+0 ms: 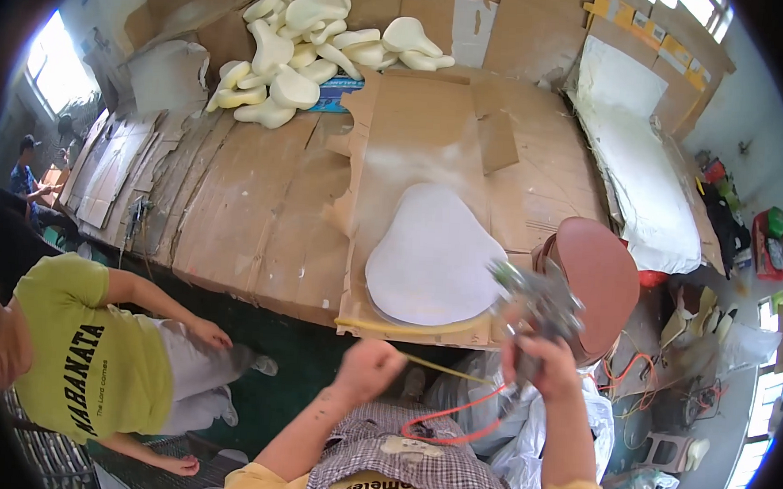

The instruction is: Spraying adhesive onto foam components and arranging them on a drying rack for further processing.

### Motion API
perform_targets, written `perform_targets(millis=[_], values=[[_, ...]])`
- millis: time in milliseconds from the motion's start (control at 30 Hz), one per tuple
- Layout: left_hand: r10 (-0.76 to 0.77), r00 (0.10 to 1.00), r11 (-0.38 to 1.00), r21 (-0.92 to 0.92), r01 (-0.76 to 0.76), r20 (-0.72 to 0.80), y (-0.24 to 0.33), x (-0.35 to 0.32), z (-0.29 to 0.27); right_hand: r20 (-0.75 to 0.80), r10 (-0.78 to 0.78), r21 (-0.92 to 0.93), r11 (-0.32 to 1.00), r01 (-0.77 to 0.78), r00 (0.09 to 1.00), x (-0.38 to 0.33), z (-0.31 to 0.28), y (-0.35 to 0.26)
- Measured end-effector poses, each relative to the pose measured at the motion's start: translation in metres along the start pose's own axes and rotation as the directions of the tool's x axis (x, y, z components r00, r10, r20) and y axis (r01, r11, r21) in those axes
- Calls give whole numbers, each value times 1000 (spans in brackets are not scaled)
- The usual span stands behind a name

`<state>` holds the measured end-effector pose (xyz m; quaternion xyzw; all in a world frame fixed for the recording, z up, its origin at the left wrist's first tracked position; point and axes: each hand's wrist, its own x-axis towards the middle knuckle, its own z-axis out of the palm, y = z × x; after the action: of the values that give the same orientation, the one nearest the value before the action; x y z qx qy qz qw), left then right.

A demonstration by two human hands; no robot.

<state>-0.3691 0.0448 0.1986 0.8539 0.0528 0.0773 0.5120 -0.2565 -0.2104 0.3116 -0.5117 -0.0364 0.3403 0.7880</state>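
My right hand (544,368) grips a metal spray gun (548,306), blurred by motion, above the right side of a white rounded-triangular seat-shaped sheet (435,256). That sheet lies flat on the cardboard near the table's front edge. Close by on the right sits a stack of similarly shaped reddish-brown pieces (598,282), partly behind the gun. My left hand (372,367) is closed in front of the table edge; whatever its fingers may hold is hidden. Beside it runs a thin yellow cord or hose (447,369). An orange hose (452,438) loops below my right hand.
Cream foam seat pads (300,54) are heaped at the table's back left. Cardboard (252,202) covers the table, and a white-coated panel (635,160) slopes at right. A person in a yellow-green shirt (107,345) stands to my left. White plastic bags (523,437) lie below the table edge.
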Motion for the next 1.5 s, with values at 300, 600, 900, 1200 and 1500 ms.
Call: perform_targets(millis=[300,600,900,1200,1500], values=[[355,925,780,589,-211,-138,-57,21,-18,-12,-276,-250,932,264,961,-111,-35,2],[-784,452,510,-25,860,-424,-244,-182,-94,-289,-498,-585,768,261,817,-204,-28,-54],[-757,653,633,-277,723,-26,-165,-132,-7,-197,-357,-575,796,188,913,-204,-19,-49],[-729,684,678,-102,728,28,-162,-120,25,-240,-292,-547,828,119,926,-212,-11,-52],[-765,644,638,-147,756,-9,-164,-118,29,-151,-144,-522,852,45,978,-226,-11,-51]])
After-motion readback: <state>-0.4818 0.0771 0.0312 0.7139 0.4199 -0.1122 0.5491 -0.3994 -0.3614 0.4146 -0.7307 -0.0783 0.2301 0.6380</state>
